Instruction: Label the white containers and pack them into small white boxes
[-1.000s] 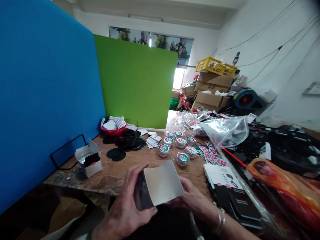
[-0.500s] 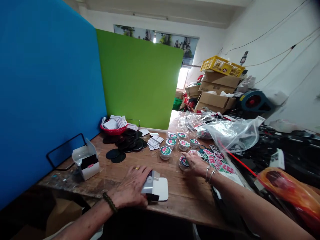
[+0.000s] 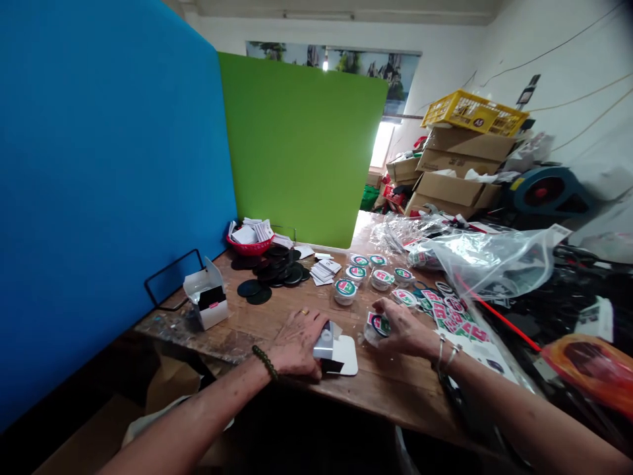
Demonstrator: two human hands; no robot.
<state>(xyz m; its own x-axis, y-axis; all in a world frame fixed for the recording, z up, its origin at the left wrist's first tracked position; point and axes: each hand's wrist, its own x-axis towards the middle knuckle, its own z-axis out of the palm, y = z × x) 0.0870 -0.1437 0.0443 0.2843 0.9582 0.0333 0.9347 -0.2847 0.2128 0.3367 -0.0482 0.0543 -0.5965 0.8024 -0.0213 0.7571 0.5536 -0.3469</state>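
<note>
My left hand (image 3: 301,343) is wrapped round a small carton (image 3: 325,342) lying at the table's front edge. The carton's white flap (image 3: 347,355) points right, toward my other hand. My right hand (image 3: 406,330) grips a round, clear-wrapped container (image 3: 376,324) with a pink, white and green label, just right of that flap and apart from it. Behind it stand several similar containers (image 3: 345,290). Near my right wrist lies a spread of printed pink and green stickers (image 3: 452,315). Another white carton (image 3: 211,307) stands open at the left.
Black discs (image 3: 281,267) are heaped at the back left, beside folded white papers (image 3: 325,270) and a red basket (image 3: 252,248). Blue (image 3: 123,145) and green (image 3: 301,145) panels wall off the left and back. Clear plastic bags (image 3: 499,260) and a black pile crowd the right.
My right hand has drawn the round container toward me and closer to the carton, away from the other containers. My left hand still holds the carton. The camera view has shifted.
</note>
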